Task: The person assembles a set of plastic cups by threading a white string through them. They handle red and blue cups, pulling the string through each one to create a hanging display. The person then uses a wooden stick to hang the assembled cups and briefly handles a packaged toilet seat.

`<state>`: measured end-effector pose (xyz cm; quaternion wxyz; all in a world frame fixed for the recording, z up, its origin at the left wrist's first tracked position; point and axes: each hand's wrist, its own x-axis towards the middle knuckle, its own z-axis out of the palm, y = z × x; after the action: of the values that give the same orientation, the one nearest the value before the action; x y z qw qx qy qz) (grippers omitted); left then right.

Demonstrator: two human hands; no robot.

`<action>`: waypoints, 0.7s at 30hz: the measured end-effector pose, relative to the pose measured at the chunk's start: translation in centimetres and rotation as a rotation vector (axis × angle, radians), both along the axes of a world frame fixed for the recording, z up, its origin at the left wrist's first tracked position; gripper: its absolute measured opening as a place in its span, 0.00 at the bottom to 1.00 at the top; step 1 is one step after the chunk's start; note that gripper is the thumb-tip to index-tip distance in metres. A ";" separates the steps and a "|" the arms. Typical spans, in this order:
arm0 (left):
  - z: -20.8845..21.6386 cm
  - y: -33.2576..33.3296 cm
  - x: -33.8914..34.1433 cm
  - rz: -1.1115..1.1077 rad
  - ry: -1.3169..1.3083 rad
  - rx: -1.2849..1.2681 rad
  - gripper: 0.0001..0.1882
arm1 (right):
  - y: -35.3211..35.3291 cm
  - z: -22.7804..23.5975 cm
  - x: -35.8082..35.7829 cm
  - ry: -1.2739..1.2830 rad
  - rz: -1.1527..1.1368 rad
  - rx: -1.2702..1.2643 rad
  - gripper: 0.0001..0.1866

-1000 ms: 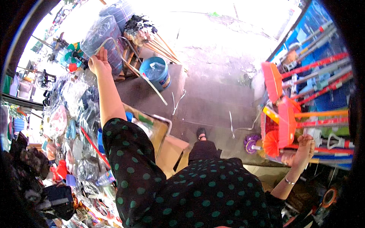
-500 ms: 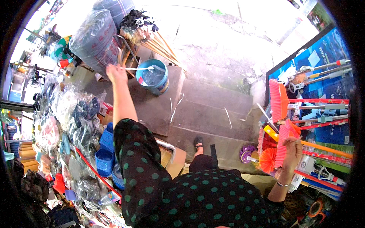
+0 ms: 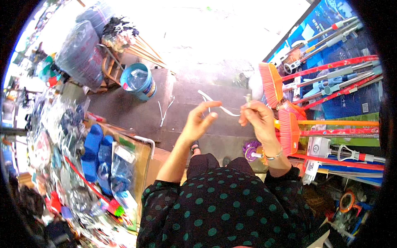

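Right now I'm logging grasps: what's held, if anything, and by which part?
The right hand pinches a white strip at the right end of its visible stretch; whether the left hand holds it cannot be told.

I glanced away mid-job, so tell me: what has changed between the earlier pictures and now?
The left hand moved right, from beside the wrapped bundle to before the body, thumb and index finger apart. The right hand moved left from the orange brooms and now pinches a small pale thing, a white strip running to that hand. Bucket, bundle and brooms stayed.
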<state>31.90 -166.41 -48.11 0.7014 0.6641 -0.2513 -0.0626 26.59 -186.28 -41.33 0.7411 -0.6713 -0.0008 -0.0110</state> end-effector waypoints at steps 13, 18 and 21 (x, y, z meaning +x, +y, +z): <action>5.7 -5.0 -21.1 0.499 0.180 -0.211 0.06 | 0.0 0.0 -12.8 -0.150 0.444 -0.107 0.03; 6.7 -3.1 -26.8 0.601 0.161 -0.298 0.04 | 2.4 1.9 -17.3 -0.172 0.573 -0.079 0.03; 7.2 -2.2 -29.9 0.580 0.162 -0.381 0.07 | 4.4 2.2 -19.5 -0.118 0.625 0.002 0.03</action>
<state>1.96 -168.57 -40.94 0.8190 0.5578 -0.0030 0.1346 7.12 -181.93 -39.12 0.7079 -0.6362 -0.2498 0.1782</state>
